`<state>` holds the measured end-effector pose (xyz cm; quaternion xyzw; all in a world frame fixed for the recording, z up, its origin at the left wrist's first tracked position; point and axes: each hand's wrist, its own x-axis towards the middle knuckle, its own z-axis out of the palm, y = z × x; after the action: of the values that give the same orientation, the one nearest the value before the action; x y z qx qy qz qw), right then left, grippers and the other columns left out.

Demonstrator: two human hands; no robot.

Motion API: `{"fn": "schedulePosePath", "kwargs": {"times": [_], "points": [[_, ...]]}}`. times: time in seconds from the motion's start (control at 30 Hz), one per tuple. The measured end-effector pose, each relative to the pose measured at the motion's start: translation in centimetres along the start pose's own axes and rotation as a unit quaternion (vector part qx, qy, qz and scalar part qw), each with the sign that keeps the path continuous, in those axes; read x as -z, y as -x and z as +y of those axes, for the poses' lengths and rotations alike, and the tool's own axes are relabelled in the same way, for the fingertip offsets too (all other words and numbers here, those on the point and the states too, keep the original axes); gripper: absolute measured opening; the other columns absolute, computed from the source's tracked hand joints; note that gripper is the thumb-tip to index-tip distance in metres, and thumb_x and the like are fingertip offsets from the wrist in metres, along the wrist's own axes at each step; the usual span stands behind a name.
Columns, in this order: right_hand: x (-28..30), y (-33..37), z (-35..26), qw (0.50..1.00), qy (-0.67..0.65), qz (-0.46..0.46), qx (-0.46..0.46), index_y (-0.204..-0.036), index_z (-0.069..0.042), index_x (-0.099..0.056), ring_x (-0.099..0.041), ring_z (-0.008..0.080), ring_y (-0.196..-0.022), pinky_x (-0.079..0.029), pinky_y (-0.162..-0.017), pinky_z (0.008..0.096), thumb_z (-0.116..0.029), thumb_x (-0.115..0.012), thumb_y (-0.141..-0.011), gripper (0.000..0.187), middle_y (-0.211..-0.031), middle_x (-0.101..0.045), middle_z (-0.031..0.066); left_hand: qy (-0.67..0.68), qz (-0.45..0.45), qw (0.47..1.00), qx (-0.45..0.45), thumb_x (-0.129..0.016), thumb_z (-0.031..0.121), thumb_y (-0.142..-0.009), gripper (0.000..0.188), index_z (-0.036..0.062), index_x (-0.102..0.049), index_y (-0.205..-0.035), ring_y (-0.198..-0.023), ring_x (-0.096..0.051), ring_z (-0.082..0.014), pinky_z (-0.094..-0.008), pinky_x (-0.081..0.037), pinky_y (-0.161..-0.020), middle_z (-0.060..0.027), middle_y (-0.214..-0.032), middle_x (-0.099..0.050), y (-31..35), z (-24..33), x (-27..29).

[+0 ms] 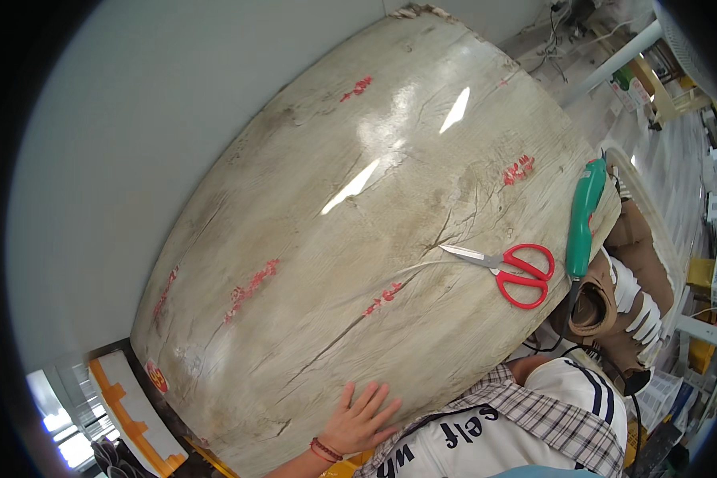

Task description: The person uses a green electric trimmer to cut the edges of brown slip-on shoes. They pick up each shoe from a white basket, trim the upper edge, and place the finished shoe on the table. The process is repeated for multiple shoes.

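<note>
A worn, glossy table (311, 239) bears red-handled scissors (511, 271) and a green power tool (583, 219).

Glossy pale beige wood-grain desk (358, 239): cream to grey-tan surface, dark crack-like streaks running across it, scattered small red marks, white glare patches. Steel-bladed scissors with red plastic loop handles (511, 271): silver blades, bright red grips. Green plastic handheld power tool (584, 219): teal-green body, black cord. Left hand (358, 421) laid on the desk edge: red beaded bracelet at the wrist. Checked shirt over a white printed T-shirt (526, 426): grey, black and white plaid; white cloth with black lettering and dark stripes. Brown cardboard pieces (621, 303) with white strips beside the desk. Pale grey wall (159, 119), unpatterned. Orange and white panel (131, 410) at lower left
</note>
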<state>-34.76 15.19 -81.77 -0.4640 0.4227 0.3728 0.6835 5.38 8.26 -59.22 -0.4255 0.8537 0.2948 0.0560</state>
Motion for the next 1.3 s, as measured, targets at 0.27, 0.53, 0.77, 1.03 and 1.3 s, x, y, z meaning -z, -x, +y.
{"fn": "schedulePosePath", "kwargs": {"times": [0.27,0.53,0.77,1.03,1.3], "points": [[3.3,-1.5,-0.7,0.997,0.033,0.066,0.000,-0.107,-0.006,-0.063,-0.061,0.0282,-0.090,-0.051,-0.078,0.0368,-0.031,-0.058,-0.085,0.034,-0.102,-0.065,0.0110,0.026,0.060,0.998,0.003,-0.065,0.041,-0.078,0.060,0.0159,-0.049,-0.131,-0.133,-0.031,-0.0303,-0.0517,-0.017,-0.109,-0.0157,-0.141,-0.038,0.6,0.9,-0.3],[6.8,-1.4,-1.7,0.991,0.012,0.129,0.017,-0.108,-0.005,-0.063,-0.061,0.0275,-0.091,-0.051,-0.080,0.0360,-0.032,-0.058,-0.086,0.035,-0.103,-0.065,0.0109,0.015,0.130,0.991,-0.013,-0.065,0.042,-0.076,0.061,0.0133,-0.052,-0.128,-0.133,-0.031,-0.0312,-0.0495,-0.016,-0.111,-0.0159,-0.141,-0.037,0.8,1.8,-1.2],[10.6,0.9,-4.5,0.984,-0.091,0.153,0.014,-0.109,-0.004,-0.062,-0.062,0.0269,-0.092,-0.051,-0.080,0.0354,-0.032,-0.058,-0.087,0.036,-0.104,-0.065,0.0107,-0.028,0.185,0.982,-0.023,-0.062,0.042,-0.080,0.057,0.0109,-0.052,-0.127,-0.131,-0.034,-0.0310,-0.0485,-0.018,-0.110,-0.0137,-0.140,-0.040,1.4,2.8,-2.0],[9.1,10.2,-4.4,0.961,-0.204,0.170,0.085,-0.111,-0.005,-0.062,-0.062,0.0239,-0.093,-0.050,-0.081,0.0330,-0.033,-0.058,-0.088,0.037,-0.105,-0.065,0.0083,0.131,0.360,0.921,0.064,-0.060,0.009,-0.083,0.031,0.0034,-0.058,-0.114,-0.112,-0.052,-0.0303,-0.0391,-0.039,-0.097,-0.0137,-0.120,-0.058,-2.3,7.8,-2.5],[2.4,22.5,4.4,0.839,-0.275,0.362,0.298,-0.101,-0.005,-0.066,-0.059,0.0094,-0.082,-0.047,-0.073,0.0250,-0.032,-0.058,-0.090,0.031,-0.092,-0.066,0.0011,0.175,0.341,0.916,-0.118,-0.059,0.004,-0.084,0.026,0.0021,-0.061,-0.111,-0.109,-0.054,-0.0283,-0.0345,-0.043,-0.092,-0.0136,-0.120,-0.057,-13.9,18.4,1.8]]}}
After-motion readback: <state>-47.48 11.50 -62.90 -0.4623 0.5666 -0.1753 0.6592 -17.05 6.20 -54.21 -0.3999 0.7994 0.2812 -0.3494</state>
